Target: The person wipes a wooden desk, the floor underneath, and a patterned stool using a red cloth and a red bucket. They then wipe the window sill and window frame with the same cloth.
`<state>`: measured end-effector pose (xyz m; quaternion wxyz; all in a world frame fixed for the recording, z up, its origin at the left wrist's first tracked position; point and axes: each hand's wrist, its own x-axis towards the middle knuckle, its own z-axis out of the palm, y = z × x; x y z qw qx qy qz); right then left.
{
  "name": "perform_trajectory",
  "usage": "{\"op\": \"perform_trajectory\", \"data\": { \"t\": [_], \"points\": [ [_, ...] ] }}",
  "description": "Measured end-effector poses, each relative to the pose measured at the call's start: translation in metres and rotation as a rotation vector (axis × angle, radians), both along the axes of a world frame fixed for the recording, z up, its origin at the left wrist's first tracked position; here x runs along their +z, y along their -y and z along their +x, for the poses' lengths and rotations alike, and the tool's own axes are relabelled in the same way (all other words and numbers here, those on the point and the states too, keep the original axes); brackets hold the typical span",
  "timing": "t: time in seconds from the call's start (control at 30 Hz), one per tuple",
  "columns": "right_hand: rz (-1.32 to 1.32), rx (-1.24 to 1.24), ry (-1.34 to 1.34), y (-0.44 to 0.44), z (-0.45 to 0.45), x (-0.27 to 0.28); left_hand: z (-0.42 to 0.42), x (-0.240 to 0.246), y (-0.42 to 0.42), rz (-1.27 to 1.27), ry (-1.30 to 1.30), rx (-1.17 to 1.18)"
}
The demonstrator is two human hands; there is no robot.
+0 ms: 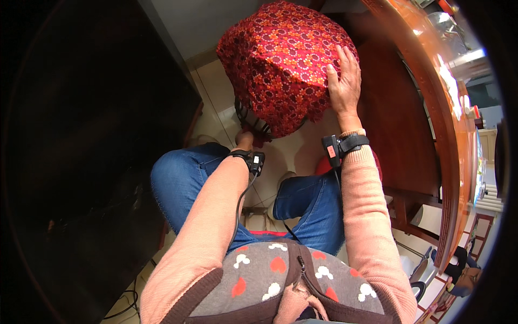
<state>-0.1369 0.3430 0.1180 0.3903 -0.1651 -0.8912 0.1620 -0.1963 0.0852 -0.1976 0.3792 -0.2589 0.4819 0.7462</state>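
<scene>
A red floral cloth cover (287, 60) is draped over a rounded object standing on the floor in front of me. Dark slats of a frame (253, 119) show below its lower left edge; what else lies under the cloth is hidden. My left hand (244, 139) is low at the near edge, closed on a bunched bit of the red cloth, its fingers mostly hidden. Against the right side of the cover rests my right hand (344, 83), flat, with thumb and fingers apart.
A wooden table (447, 154) with objects on top curves along my right. On the left stands a large dark panel (97, 162). Pale floor tiles (210, 97) lie between my legs and the cover. Black cables (129, 297) are at lower left. Another person (463, 279) is at far lower right.
</scene>
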Motion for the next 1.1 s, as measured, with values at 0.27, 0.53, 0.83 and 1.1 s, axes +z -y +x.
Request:
{"op": "perform_trajectory", "data": {
  "t": [0.27,0.53,0.83,1.1],
  "points": [
    [0.012,0.353,-0.192,0.126,0.037,0.040,-0.024,0.046,0.042,-0.271,0.077,0.027],
    [-0.562,0.393,0.438,0.227,0.076,-0.046,0.027,0.101,0.081,-0.234,-0.098,0.201],
    [-0.786,0.126,0.533,0.202,0.030,-0.125,0.015,0.086,0.086,-0.105,-0.025,0.192],
    [-0.856,0.023,0.417,0.208,-0.014,-0.152,0.009,0.084,0.096,-0.163,-0.017,0.196]
  ]
}}
